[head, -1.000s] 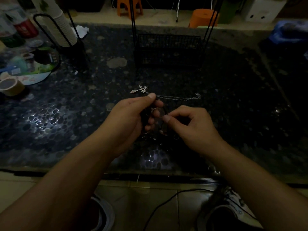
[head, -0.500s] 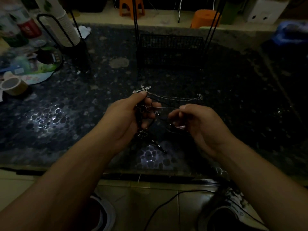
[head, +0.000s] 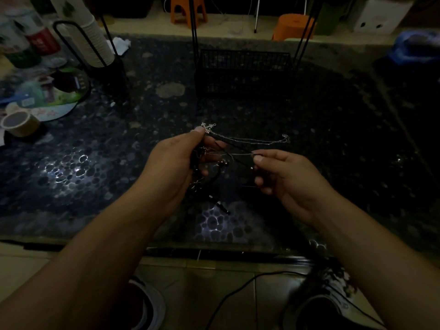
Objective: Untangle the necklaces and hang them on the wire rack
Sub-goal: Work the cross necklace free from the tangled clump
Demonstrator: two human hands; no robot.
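At frame centre the right hand (head: 288,177), pinching a thin chain (head: 240,154), had moved away from the left hand (head: 181,160) gripping the tangled necklaces (head: 202,167), so one strand was probably coming loose.

Compared with one second ago, the hands are drawn apart: the right hand (head: 288,177) is displaced rightward, away from the left hand (head: 176,167), where before the fingertips nearly met. A thin silver chain (head: 240,154) and a dark cord (head: 234,148) are now stretched between the two hands. More of the tangled necklaces (head: 202,184) is seen hanging below the left hand, with a dark clasp end (head: 220,206) dangling over the tabletop (head: 95,163).
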